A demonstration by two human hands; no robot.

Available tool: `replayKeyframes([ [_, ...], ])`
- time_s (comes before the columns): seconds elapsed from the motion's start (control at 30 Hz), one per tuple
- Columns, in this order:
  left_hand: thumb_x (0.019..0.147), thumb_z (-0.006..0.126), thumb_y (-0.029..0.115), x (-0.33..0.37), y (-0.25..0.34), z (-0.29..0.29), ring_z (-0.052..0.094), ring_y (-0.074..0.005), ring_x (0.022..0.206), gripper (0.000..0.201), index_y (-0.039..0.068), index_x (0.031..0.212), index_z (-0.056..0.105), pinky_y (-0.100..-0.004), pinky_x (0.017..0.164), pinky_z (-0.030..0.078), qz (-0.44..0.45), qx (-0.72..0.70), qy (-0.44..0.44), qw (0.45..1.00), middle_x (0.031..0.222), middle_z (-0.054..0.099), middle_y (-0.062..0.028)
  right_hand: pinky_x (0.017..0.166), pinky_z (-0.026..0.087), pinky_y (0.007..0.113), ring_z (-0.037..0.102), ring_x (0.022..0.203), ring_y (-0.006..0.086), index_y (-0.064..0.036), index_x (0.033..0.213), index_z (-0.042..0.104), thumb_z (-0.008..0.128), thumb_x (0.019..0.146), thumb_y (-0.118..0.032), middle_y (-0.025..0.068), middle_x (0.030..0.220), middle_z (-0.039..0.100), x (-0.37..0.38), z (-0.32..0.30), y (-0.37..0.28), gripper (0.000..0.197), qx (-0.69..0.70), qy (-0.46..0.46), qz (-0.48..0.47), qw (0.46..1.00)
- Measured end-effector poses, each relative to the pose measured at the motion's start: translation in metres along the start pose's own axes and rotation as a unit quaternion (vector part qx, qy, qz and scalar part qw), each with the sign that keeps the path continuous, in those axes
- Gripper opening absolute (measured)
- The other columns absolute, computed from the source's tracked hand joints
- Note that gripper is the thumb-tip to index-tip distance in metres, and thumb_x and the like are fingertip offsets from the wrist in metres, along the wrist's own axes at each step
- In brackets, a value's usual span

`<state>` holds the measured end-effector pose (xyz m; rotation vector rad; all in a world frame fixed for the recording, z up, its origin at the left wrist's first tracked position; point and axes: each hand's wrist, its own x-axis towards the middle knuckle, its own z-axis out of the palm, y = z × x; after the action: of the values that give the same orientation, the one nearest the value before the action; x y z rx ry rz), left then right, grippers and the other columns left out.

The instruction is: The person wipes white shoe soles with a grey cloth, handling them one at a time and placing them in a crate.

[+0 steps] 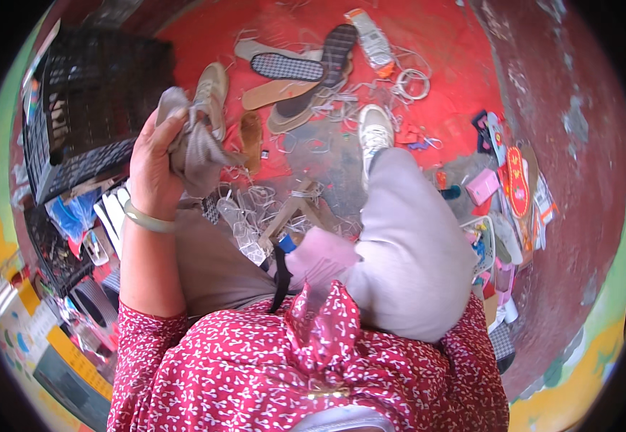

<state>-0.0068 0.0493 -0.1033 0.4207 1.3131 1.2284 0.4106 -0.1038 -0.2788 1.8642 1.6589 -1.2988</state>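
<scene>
Raised at the left, my left hand is closed on a crumpled grey-brown cloth, with the thumb pressed on its upper part. The cloth hangs down to the right of the fingers, and whether it is a rag or a garment I cannot make out. Just beyond it is a beige shoe, partly covered by the cloth. A brown fuzzy insole lies on the floor to the cloth's right. My right hand does not show; only the red patterned right sleeve is visible beside my body.
Several insoles lie piled on the red floor covering ahead, near a plastic-wrapped packet and a coil of white cord. A black crate stands at the left. Tangled strings surround a wooden piece. A pink box sits at the right.
</scene>
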Motion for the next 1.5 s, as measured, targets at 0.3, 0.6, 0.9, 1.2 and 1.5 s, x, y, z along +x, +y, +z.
replayKeyframes([
  [0.3, 0.088, 0.052, 0.008, 0.0, 0.009, -0.017, 0.062, -0.0216, 0.081, 0.032, -0.002, 0.119, 0.051, -0.0329, 0.077, 0.052, 0.008, -0.043, 0.03, 0.999, 0.096, 0.062, -0.0134, 0.08, 0.047, 0.041, 0.059, 0.094, 0.0349, -0.004, 0.097, 0.063, 0.055, 0.079, -0.033, 0.0169, 0.1, 0.063, -0.016, -0.037, -0.11, 0.035, 0.026, 0.038, -0.128, 0.991],
  [0.6, 0.086, 0.054, 0.007, -0.003, 0.016, -0.004, 0.063, -0.0175, 0.074, 0.02, 0.0, 0.105, 0.054, -0.0307, 0.068, 0.053, -0.02, -0.083, -0.017, 0.996, 0.087, 0.063, -0.0084, 0.078, 0.047, 0.042, 0.059, 0.091, 0.0358, -0.0048, 0.096, 0.063, 0.053, 0.08, -0.029, 0.0173, 0.097, 0.063, -0.003, -0.012, -0.123, 0.03, 0.001, 0.042, -0.127, 0.991],
  [0.9, 0.084, 0.058, 0.007, -0.014, 0.021, -0.007, 0.063, -0.0132, 0.07, 0.016, 0.002, 0.1, 0.057, -0.0269, 0.062, 0.053, -0.018, -0.098, 0.009, 0.995, 0.085, 0.064, -0.006, 0.077, 0.048, 0.043, 0.059, 0.089, 0.0367, -0.0057, 0.094, 0.063, 0.051, 0.081, -0.024, 0.0177, 0.095, 0.063, -0.014, -0.029, -0.086, 0.026, -0.007, 0.049, -0.092, 0.995],
  [1.2, 0.085, 0.055, 0.007, -0.016, 0.038, 0.009, 0.064, -0.0188, 0.083, 0.035, -0.003, 0.119, 0.05, -0.0294, 0.074, 0.053, -0.022, -0.074, -0.028, 0.997, 0.098, 0.064, -0.0135, 0.075, 0.048, 0.045, 0.059, 0.087, 0.0376, -0.0065, 0.093, 0.063, 0.049, 0.082, -0.02, 0.0182, 0.092, 0.063, 0.017, -0.007, -0.045, 0.022, 0.002, 0.058, -0.08, 0.995],
  [1.5, 0.088, 0.052, 0.009, 0.007, 0.034, 0.027, 0.061, -0.0175, 0.081, 0.033, -0.001, 0.12, 0.051, -0.0286, 0.076, 0.051, -0.004, -0.036, -0.046, 0.998, 0.096, 0.062, -0.0098, 0.073, 0.049, 0.045, 0.06, 0.085, 0.0382, -0.0075, 0.092, 0.063, 0.048, 0.083, -0.017, 0.0186, 0.091, 0.064, 0.061, -0.025, 0.072, 0.02, -0.139, 0.097, -0.031, 0.985],
])
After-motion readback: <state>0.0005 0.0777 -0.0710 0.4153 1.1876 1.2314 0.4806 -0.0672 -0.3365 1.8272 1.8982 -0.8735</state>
